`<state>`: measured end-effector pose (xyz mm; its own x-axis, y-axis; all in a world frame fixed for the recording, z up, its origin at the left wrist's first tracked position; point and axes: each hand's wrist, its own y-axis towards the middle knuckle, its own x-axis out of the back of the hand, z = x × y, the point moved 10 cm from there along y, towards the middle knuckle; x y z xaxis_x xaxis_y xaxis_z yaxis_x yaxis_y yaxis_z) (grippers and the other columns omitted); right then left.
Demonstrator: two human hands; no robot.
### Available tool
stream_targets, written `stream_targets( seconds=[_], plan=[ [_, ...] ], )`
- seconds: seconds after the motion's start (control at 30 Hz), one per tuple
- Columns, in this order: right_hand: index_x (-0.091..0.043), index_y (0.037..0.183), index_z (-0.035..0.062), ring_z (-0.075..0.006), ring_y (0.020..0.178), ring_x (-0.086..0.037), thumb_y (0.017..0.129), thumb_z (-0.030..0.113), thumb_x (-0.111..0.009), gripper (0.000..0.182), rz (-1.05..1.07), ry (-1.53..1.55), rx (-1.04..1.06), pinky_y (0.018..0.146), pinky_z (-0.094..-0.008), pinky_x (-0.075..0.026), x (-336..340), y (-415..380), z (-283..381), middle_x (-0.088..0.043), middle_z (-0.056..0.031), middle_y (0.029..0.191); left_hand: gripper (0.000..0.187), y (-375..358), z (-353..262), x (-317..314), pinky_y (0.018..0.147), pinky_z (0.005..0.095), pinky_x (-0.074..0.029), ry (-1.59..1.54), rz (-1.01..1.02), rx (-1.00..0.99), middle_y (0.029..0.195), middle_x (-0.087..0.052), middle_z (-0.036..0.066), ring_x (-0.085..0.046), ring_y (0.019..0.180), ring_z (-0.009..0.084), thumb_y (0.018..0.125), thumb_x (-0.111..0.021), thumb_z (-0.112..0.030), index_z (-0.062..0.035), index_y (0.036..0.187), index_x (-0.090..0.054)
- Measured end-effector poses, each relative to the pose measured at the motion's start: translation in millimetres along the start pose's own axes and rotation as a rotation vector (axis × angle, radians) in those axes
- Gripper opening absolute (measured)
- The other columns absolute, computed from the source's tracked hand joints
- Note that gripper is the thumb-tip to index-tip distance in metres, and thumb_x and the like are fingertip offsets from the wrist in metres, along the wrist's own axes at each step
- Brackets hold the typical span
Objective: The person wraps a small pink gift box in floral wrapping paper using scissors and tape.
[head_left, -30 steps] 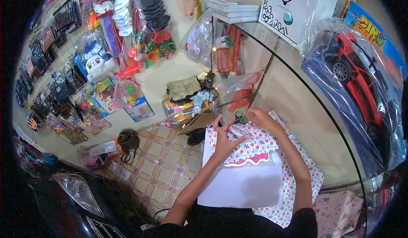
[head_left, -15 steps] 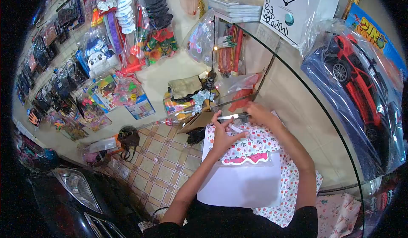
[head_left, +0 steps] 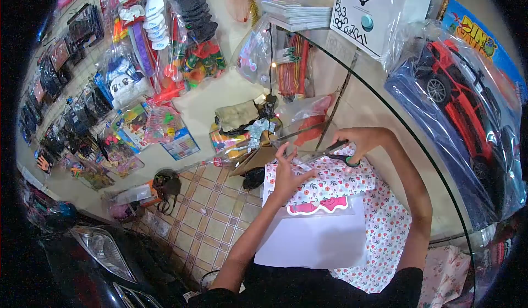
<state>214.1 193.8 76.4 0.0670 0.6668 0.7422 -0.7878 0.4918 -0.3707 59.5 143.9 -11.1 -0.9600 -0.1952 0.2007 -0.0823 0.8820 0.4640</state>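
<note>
My right hand (head_left: 360, 143) grips a pair of scissors (head_left: 325, 153) with dark handles, one loop lined in green. The blades point left toward my left hand (head_left: 287, 179). Its thumb and fingers curl around a small whitish, see-through item (head_left: 303, 166) that I cannot make out. Below lies floral wrapping paper (head_left: 330, 183), white with red flowers and folded over at the top. A pink piece with a white wavy edge (head_left: 319, 205), in clear plastic, lies at the fold's lower edge. White paper (head_left: 311, 242) is beneath it.
The glass tabletop has a dark curved edge (head_left: 410, 114). A boxed clock (head_left: 379, 16), a stack of white items (head_left: 300, 14) and a wrapped red toy car (head_left: 459, 99) stand beyond. A black motorbike (head_left: 104, 253) is at lower left, beside the tiled floor (head_left: 214, 198).
My right hand has moved right and now shows the scissors, away from the left hand. The white strip between the hands no longer shows. My left hand has barely shifted.
</note>
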Motion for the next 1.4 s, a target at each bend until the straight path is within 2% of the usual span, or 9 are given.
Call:
stream_targets(
  seconds=[0.07,0.17,0.27,0.37,0.57,0.67,0.8,1.17,1.4],
  plan=[
    [-0.052,0.118,0.0049,-0.0226,0.096,-0.057,0.059,0.032,-0.086,0.073,-0.001,-0.113,-0.054,0.082,-0.0342,-0.046,0.2,4.8,-0.2,-0.059,-0.0103,0.101,0.109,-0.3,-3.3,0.5,0.095,0.0415,-0.048,0.006,0.008,0.001,0.140,-0.030,0.020,-0.054,0.119,0.0343,0.060,-0.089,-0.033,-0.0001,0.135,-0.017],
    [-0.055,0.113,0.0044,-0.0227,0.092,-0.058,0.061,0.020,-0.083,0.061,-0.032,-0.100,-0.003,0.082,-0.0342,-0.046,2.0,14.7,-4.6,-0.060,-0.0105,0.096,0.108,-0.7,-1.7,0.6,0.095,0.0418,-0.048,-0.004,0.002,0.008,0.139,-0.032,0.020,-0.054,0.119,0.0355,0.061,-0.089,-0.032,-0.0009,0.134,-0.017],
    [-0.057,0.109,0.0046,-0.0200,0.088,-0.057,0.061,0.016,-0.081,0.055,-0.011,-0.160,0.002,0.076,-0.0339,-0.046,4.3,17.0,-3.9,-0.060,-0.0089,0.096,0.107,1.3,-2.4,0.5,0.095,0.0426,-0.047,-0.075,0.012,0.018,0.137,-0.034,0.021,-0.052,0.120,0.0362,0.061,-0.089,-0.032,-0.0019,0.134,-0.017],
    [-0.058,0.110,0.0069,-0.0225,0.083,-0.062,0.060,0.025,-0.085,0.060,-0.006,-0.113,0.021,0.071,-0.0353,-0.048,7.5,19.4,-8.9,-0.064,-0.0107,0.090,0.106,1.5,-5.5,3.5,0.095,0.0425,-0.047,-0.055,0.016,0.031,0.137,-0.035,0.022,-0.052,0.120,0.0362,0.061,-0.089,-0.032,-0.0030,0.134,-0.017],
    [-0.062,0.104,0.0053,-0.0169,0.068,-0.060,0.062,0.020,-0.083,0.050,-0.041,-0.059,0.013,0.063,-0.0331,-0.046,13.4,19.5,-10.5,-0.064,-0.0063,0.074,0.107,2.7,0.6,0.4,0.097,0.0419,-0.046,-0.063,0.057,0.045,0.138,-0.035,0.023,-0.053,0.119,0.0376,0.061,-0.089,-0.033,-0.0034,0.134,-0.017],
    [-0.063,0.103,0.0039,-0.0167,0.068,-0.060,0.062,0.018,-0.083,0.048,-0.085,-0.080,0.125,0.062,-0.0334,-0.046,16.2,20.8,-13.1,-0.064,-0.0069,0.075,0.109,3.7,-5.4,3.6,0.097,0.0415,-0.047,-0.054,0.033,0.007,0.138,-0.036,0.024,-0.053,0.118,0.0376,0.060,-0.089,-0.035,-0.0033,0.135,-0.016],
    [-0.064,0.101,0.0028,-0.0169,0.068,-0.060,0.063,0.014,-0.081,0.044,-0.078,-0.046,0.033,0.063,-0.0325,-0.046,18.3,20.3,-7.0,-0.063,-0.0067,0.074,0.110,5.1,-4.8,2.9,0.097,0.0417,-0.047,-0.075,0.048,0.032,0.138,-0.036,0.024,-0.054,0.117,0.0364,0.060,-0.089,-0.036,-0.0039,0.136,-0.016],
    [-0.064,0.098,0.0012,-0.0157,0.067,-0.057,0.063,0.007,-0.079,0.038,-0.117,-0.066,0.097,0.062,-0.0315,-0.047,24.4,22.0,2.8,-0.061,-0.0057,0.072,0.108,6.5,1.3,1.1,0.097,0.0415,-0.047,-0.135,0.076,0.048,0.132,-0.043,0.025,-0.057,0.114,0.0335,0.060,-0.090,-0.032,-0.0048,0.136,-0.017],
    [-0.065,0.095,0.0020,-0.0150,0.066,-0.058,0.062,0.006,-0.078,0.036,-0.135,-0.117,0.109,0.061,-0.0308,-0.047,25.7,21.9,5.0,-0.061,-0.0058,0.071,0.107,5.3,2.7,5.5,0.090,0.0411,-0.050,-0.047,0.028,0.024,0.125,-0.047,0.027,-0.059,0.110,0.0350,0.060,-0.090,-0.034,-0.0040,0.134,-0.019]
  ],
)
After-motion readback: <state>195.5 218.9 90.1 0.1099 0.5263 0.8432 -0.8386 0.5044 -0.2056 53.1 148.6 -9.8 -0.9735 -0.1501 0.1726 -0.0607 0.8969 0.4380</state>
